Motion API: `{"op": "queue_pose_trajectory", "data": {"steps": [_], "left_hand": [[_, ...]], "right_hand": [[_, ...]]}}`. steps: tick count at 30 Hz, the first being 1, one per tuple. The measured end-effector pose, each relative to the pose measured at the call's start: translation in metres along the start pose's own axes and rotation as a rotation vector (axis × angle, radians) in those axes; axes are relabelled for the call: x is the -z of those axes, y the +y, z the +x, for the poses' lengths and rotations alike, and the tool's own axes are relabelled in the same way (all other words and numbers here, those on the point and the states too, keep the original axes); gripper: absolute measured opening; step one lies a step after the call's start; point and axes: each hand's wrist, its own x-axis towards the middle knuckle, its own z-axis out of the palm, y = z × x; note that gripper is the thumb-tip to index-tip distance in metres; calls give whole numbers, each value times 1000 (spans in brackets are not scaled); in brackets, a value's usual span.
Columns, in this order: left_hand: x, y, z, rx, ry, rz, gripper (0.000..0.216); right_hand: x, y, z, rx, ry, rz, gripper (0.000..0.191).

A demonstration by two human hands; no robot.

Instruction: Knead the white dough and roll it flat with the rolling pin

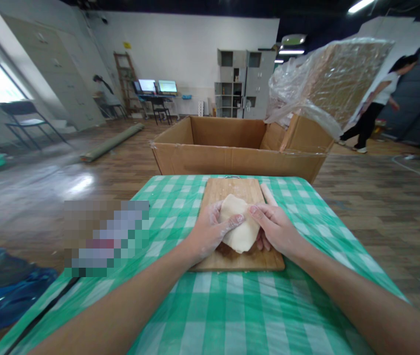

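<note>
A pale, flattened piece of dough (pixel 240 239) is held up just over a wooden cutting board (pixel 228 186). My left hand (pixel 215 229) grips its left side, thumb lying across the front face and the other fingers behind. At the upper right edge my right hand (pixel 274 227) pinches the dough between thumb and index finger, its lower fingers curled beneath. White flour dusts the fingers of both hands. To the right of the board lies a rolling pin (pixel 268 195), partly hidden by my right hand.
A green-and-white checked tablecloth (pixel 210 310) covers the table. Just beyond stands a large open cardboard box (pixel 232 155), with a plastic-wrapped carton (pixel 354 79) at its right. A blurred-out item (pixel 106 236) lies on the left. One person (pixel 380 98) walks at the right; another sits far left.
</note>
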Motion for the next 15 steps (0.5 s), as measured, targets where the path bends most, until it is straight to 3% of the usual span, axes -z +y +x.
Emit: {"op": "queue_pose_trajectory", "data": {"steps": [10,15], "left_hand": [[-1,-3,0,16,-33,-14,50],[0,-3,-1,61,-85,-38,52]], "right_hand": [[1,-5,0,59,68,-49,36],[0,-3,0,-8,-22,57,34]]}}
